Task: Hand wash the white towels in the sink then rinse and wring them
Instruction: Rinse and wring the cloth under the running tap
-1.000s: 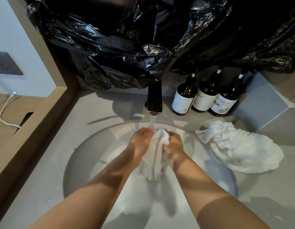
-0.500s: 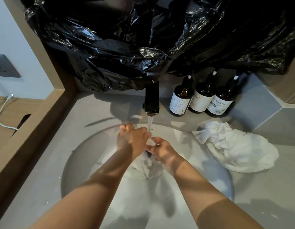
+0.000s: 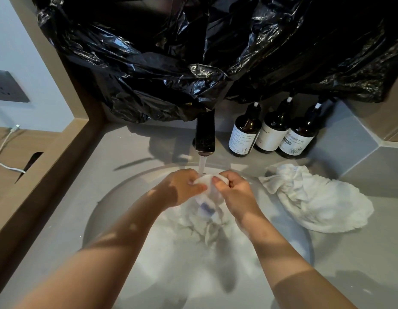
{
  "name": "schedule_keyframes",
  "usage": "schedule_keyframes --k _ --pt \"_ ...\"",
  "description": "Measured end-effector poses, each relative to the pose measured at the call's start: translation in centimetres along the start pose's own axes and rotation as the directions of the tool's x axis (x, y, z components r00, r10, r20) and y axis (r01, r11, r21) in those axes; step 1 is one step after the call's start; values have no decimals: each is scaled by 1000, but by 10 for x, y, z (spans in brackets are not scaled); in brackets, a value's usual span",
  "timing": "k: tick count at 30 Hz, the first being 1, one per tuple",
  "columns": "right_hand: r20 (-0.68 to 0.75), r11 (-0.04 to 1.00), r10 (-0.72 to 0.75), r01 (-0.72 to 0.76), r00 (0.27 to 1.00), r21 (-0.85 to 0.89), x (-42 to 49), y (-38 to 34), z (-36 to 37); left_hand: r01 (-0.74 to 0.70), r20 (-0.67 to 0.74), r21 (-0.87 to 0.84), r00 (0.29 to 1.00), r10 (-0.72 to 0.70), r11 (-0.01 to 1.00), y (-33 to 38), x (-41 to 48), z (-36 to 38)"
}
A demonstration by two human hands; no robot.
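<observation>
The grey counter [image 3: 60,230] starts closest to you, with the round sink [image 3: 126,195] set into it and a wooden ledge [image 3: 48,175] along its left. A second white towel [image 3: 316,204] lies crumpled on the counter, right of the basin. Beyond, the black faucet [image 3: 204,137] runs water, three brown bottles [image 3: 271,132] stand beside it, and black plastic sheeting [image 3: 193,63] hangs above. Your left hand [image 3: 184,188] and right hand [image 3: 235,192] meet under the stream. Each grip is clamped on the wet towel [image 3: 208,197], which hangs bunched into the sink.
</observation>
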State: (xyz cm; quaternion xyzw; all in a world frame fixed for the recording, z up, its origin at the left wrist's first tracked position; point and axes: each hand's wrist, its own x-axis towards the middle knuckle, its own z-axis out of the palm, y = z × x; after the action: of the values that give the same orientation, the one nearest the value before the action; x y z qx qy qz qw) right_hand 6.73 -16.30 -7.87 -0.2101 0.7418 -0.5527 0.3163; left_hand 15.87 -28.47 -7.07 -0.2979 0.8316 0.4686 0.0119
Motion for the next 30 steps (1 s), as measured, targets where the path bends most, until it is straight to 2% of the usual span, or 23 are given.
schedule_keyframes --k 1,3,4,6,8,12,14,16,17,19,20,21,22,23,24,25,26,27,28,29,30 --pt "-22 999 -25 24 999 -31 0 -1 0 5 18 66 1000 -6 998 -1 -1 -2" --pt "-38 991 -90 86 995 -104 -2 -7 1 40 37 50 998 -41 998 -9 0 -3" --pt "-56 984 -131 123 990 -130 -3 -11 1 48 27 -7 998 -48 999 -12 -1 -2" --pt "-91 967 -217 201 972 -154 -5 -21 -1 29 2 -254 1000 -29 967 -16 -6 -2" --pt "-112 951 -290 273 951 -145 -9 -32 -3 -26 -20 -510 1000 18 860 -16 -8 -5" --pt "-174 912 -411 404 895 -76 -10 -45 -7 -107 -88 -663 994 66 740 -4 -10 -11" --pt "-140 934 -356 344 924 -98 -8 -40 -7 -75 -72 -665 997 36 743 -4 -10 -12" --pt "-15 939 -214 201 977 -277 -6 -26 -11 -2 -34 -621 999 -25 784 -10 -11 -14" --pt "78 883 -149 168 986 -438 -6 -15 -14 28 -27 -599 998 -55 801 -13 -11 -15" --pt "269 689 -6 199 963 -697 -4 2 -20 64 -40 -573 994 -106 817 -17 -11 -21" --pt "318 625 53 217 947 -750 -4 8 -23 77 -35 -590 992 -120 804 -17 -11 -25" --pt "333 608 87 215 939 -764 -2 14 -25 80 -17 -622 993 -116 779 -16 -13 -29" --pt "334 646 93 198 938 -737 0 18 -27 79 8 -646 995 -96 759 -15 -14 -33" --pt "307 750 87 141 948 -646 0 20 -28 80 41 -652 997 -70 754 -12 -17 -35" --pt "258 874 89 49 962 -483 0 21 -29 88 65 -590 996 -62 803 -10 -19 -34" --pt "207 957 104 -41 973 -288 -1 20 -29 81 79 -387 995 -55 919 -12 -20 -33" --pt "167 984 119 -94 979 -151 -2 20 -30 56 87 -14 995 -55 998 -13 -19 -29" --pt "146 987 125 -108 981 -122 -2 22 -31 10 111 344 993 -51 939 -14 -18 -24" --pt "155 981 121 -93 980 -173 -3 24 -30 -25 131 574 989 -63 818 -16 -19 -21" --pt "195 964 112 -60 974 -258 -5 26 -29 2 138 654 983 -122 757 -19 -18 -19" --pt "244 937 117 -26 963 -348 -8 26 -28 35 145 669 974 -176 742 -21 -18 -19"
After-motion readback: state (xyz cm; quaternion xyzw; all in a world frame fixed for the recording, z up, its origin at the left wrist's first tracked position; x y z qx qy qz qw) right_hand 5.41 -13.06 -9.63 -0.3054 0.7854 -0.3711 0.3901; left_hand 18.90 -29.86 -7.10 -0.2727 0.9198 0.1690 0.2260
